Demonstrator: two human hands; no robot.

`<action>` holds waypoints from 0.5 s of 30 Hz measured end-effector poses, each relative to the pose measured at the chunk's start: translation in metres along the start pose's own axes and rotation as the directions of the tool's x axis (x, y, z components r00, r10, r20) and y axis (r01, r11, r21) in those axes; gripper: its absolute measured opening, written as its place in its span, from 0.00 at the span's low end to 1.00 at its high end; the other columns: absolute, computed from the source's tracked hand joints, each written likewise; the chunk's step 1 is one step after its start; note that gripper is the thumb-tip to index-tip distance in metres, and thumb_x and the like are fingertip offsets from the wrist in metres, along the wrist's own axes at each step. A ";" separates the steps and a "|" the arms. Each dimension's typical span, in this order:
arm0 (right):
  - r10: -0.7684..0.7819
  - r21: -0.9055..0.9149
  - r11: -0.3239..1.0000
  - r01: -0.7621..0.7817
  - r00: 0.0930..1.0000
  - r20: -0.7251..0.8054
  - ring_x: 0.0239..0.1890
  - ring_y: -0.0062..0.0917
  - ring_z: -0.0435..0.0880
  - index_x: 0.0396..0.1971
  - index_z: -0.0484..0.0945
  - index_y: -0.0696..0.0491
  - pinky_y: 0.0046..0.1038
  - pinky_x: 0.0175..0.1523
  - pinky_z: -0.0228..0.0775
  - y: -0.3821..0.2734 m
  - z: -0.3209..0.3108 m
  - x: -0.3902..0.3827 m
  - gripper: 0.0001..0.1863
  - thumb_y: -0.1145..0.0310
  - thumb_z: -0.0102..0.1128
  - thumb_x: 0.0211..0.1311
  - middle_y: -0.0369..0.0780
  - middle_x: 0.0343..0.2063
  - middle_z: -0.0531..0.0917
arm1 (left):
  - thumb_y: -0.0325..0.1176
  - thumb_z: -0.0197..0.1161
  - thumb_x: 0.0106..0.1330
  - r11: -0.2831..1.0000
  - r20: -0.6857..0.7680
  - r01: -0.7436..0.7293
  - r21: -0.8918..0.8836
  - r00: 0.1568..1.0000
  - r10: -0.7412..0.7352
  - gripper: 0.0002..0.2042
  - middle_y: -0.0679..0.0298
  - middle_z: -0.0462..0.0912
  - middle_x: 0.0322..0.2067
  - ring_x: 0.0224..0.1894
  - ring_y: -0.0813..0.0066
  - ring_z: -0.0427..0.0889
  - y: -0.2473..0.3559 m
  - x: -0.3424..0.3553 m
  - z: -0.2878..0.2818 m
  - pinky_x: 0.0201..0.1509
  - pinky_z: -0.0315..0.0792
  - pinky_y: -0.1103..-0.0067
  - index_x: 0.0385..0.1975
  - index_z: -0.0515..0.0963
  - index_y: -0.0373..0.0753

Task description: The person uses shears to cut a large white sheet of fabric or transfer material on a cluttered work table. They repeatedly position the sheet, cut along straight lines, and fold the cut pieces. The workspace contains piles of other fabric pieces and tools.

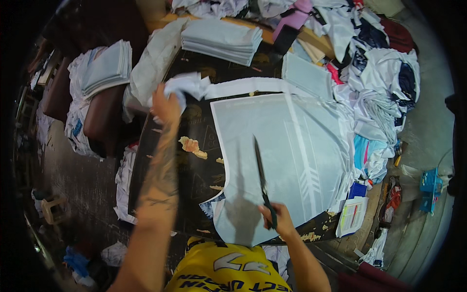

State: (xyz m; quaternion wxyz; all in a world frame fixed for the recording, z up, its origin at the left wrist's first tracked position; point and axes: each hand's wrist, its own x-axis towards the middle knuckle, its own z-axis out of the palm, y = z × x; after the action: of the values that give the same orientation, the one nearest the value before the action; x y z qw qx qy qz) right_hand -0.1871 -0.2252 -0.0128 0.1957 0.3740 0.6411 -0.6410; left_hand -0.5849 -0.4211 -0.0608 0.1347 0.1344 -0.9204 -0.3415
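Observation:
My left hand (pixel 166 106), smeared by motion, is at the far left of the dark table, closed on a bunched white fabric strip (pixel 189 85). The strip trails to the right along the far edge of a light grey fabric panel (pixel 258 121) with white stripes and chevrons. Near the table's front edge, my right hand (pixel 282 221) grips dark-handled scissors (pixel 261 177) by the handles. Their long blades point away from me over the panel, and look closed. A small patterned scrap (pixel 210 208) shows under the panel's lower left corner.
Folded grey fabric stacks lie at the back (pixel 221 41) and on a brown chair (pixel 107 68). A folded grey piece (pixel 306 75) sits beyond the panel. Heaped white garments (pixel 384 78) crowd the right side. Papers (pixel 352 216) lie at the right edge. The tabletop (pixel 189 170) has peeled patches.

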 end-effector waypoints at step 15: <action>0.006 0.316 0.933 0.171 0.872 -0.490 0.14 0.19 0.77 0.20 0.77 0.50 0.25 0.22 0.67 0.242 -0.041 -0.181 0.23 0.55 0.73 0.72 0.32 0.13 0.75 | 0.66 0.60 0.71 0.654 0.569 -0.754 -0.060 0.512 0.643 0.49 0.44 0.51 0.83 0.85 0.40 0.42 -0.091 -0.449 -0.091 0.81 0.33 0.35 0.82 0.57 0.37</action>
State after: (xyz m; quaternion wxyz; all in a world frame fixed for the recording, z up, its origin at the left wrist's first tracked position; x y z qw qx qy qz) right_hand 0.1151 -0.2517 -0.0401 -0.0677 0.5226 0.5610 -0.6385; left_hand -0.1230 -0.3888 -0.1252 -0.0198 -0.3397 -0.9212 -0.1884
